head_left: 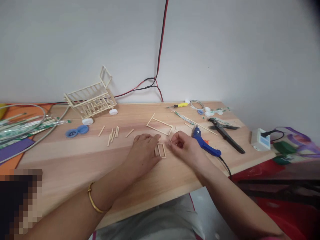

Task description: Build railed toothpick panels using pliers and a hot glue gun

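Observation:
A small rectangular frame of thin wooden sticks (162, 150) lies on the table, its left part hidden by my left hand (145, 151). The fingers and thumb of that hand close around the frame from the left and steady it. Just to the right, my right hand (182, 144) has its thumb and index finger pinched together. Whatever is between those fingertips is too small to make out. Behind both hands lies a larger, three-sided stick frame (160, 125). Several short cut sticks (113, 134) are scattered to the left of it.
A stick-built cart (91, 100) with white caps stands at the back left, near blue bottle caps (77, 131). To the right lie a blue glue gun (205, 143), black-handled cutters (226, 133) and a yellow-handled tool (181, 105). A white power box (260, 139) sits at the right edge.

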`<move>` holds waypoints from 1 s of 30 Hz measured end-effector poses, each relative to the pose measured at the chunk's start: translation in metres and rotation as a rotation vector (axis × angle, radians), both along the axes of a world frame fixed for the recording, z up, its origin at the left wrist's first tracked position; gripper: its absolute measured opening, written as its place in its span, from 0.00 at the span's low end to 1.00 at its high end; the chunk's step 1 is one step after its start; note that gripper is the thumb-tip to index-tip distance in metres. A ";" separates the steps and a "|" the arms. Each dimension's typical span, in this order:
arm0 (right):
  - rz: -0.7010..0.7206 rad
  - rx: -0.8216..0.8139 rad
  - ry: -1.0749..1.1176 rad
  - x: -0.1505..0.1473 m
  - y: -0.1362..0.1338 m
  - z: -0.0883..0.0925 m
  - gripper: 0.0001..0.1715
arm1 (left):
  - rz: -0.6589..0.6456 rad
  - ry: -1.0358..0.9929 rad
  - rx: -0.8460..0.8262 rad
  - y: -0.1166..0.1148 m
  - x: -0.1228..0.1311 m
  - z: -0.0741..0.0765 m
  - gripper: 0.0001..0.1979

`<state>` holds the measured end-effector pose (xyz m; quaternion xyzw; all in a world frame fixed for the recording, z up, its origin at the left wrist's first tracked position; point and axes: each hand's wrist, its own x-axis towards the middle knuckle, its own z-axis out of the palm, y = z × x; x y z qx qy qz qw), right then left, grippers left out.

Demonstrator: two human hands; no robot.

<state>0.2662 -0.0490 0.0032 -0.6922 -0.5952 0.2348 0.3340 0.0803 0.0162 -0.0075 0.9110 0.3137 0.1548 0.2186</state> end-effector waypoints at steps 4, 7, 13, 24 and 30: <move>0.060 -0.013 -0.051 0.002 -0.003 -0.007 0.06 | -0.017 -0.007 0.007 0.000 0.001 0.001 0.29; 0.080 -0.008 -0.047 0.003 -0.004 -0.006 0.05 | -0.028 -0.013 0.020 0.000 0.001 0.001 0.28; 0.129 -0.009 -0.016 0.002 -0.004 -0.003 0.03 | -0.036 -0.015 0.076 -0.001 -0.002 0.001 0.28; 0.250 0.005 -0.127 0.000 0.003 0.006 0.04 | -0.015 0.041 0.082 -0.002 -0.001 0.004 0.27; 0.208 -0.013 -0.248 -0.016 0.009 0.008 0.05 | -0.011 0.050 0.069 -0.003 0.000 0.006 0.24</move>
